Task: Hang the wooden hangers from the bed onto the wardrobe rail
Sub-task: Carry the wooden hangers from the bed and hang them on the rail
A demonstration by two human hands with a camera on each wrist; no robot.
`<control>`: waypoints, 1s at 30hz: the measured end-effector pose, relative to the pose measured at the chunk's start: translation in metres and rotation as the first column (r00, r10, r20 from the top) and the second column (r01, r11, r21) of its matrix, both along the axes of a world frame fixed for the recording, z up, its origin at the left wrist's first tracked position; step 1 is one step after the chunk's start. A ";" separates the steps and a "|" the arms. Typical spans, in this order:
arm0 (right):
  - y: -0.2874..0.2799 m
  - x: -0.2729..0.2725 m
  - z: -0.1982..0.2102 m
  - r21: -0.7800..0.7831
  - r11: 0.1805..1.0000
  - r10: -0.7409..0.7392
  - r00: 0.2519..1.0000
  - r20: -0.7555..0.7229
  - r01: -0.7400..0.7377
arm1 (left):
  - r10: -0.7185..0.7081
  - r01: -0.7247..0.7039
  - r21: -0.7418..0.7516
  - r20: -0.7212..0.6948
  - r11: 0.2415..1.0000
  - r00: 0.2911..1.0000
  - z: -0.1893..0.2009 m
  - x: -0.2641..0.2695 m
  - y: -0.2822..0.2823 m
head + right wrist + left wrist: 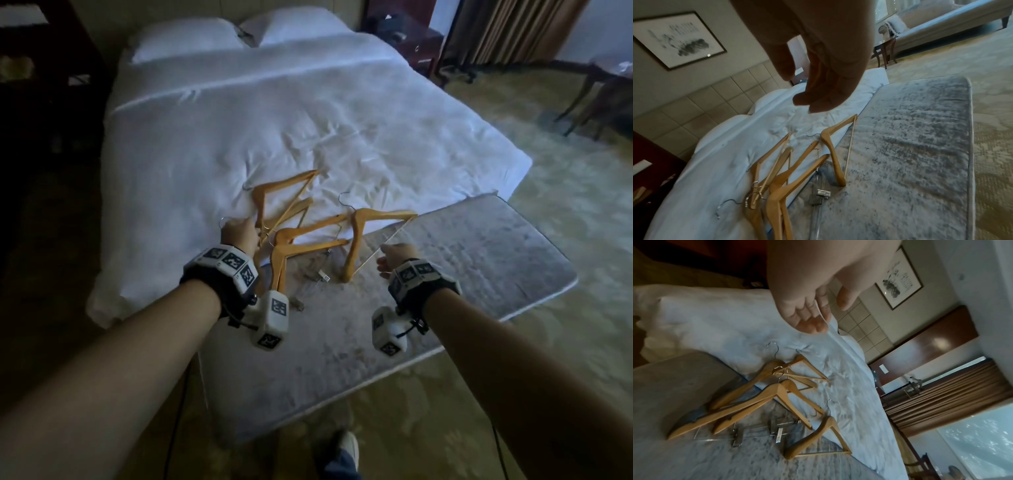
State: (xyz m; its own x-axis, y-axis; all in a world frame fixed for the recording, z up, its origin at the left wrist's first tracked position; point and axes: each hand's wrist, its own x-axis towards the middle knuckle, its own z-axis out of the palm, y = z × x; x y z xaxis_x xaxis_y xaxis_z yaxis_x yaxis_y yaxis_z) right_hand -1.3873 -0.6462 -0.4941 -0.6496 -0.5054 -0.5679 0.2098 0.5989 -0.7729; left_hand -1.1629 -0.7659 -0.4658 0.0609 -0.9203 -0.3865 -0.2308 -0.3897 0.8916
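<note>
Several wooden hangers (294, 240) lie in a loose pile across the foot of the white bed (274, 120) and onto the grey bench (479, 267). One more wooden hanger (359, 236) lies apart on the right, half on the bench. My left hand (239, 236) hovers over the pile's hooks, fingers loosely curled and empty (812, 318). My right hand (394, 257) hangs just above the right hanger's thin bar, also empty (818, 91). The pile (777, 395) and the single hanger (834, 155) rest untouched below. No wardrobe rail is in view.
A clear clip hanger (322, 274) with metal clips lies on the bench between the wooden ones. Two pillows (191, 37) sit at the head of the bed. Dark furniture (44, 102) stands left, a chair (603, 99) right. Patterned carpet surrounds the bench; my shoe (346, 445) is below.
</note>
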 end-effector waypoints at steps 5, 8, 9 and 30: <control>-0.046 -0.041 -0.064 0.128 0.988 0.092 0.996 0.001 -0.092 | 0.044 -0.046 0.055 0.029 0.997 0.999 -0.048 -0.042 -0.017; -0.071 -0.054 -0.109 0.166 0.980 0.105 0.994 0.021 -0.107 | 0.055 -0.060 0.070 0.073 0.996 0.996 -0.091 -0.056 -0.040; -0.080 -0.058 -0.127 0.173 0.979 0.108 0.994 0.023 -0.110 | 0.050 -0.057 0.071 0.085 0.996 0.995 -0.105 -0.061 -0.048; -0.166 -0.069 -0.329 0.496 0.836 0.329 0.938 -0.107 -0.236 | 0.071 -0.116 0.227 0.197 0.967 0.978 -0.292 -0.059 -0.094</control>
State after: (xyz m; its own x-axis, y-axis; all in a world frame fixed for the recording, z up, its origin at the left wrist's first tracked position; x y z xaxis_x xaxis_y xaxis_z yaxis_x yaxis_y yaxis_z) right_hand -1.4564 -0.8124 -0.8231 -0.6333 -0.3858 -0.6709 -0.1393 0.9096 -0.3915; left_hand -1.2217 -0.8595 -0.7582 0.2331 -0.7912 -0.5653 -0.3359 -0.6111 0.7168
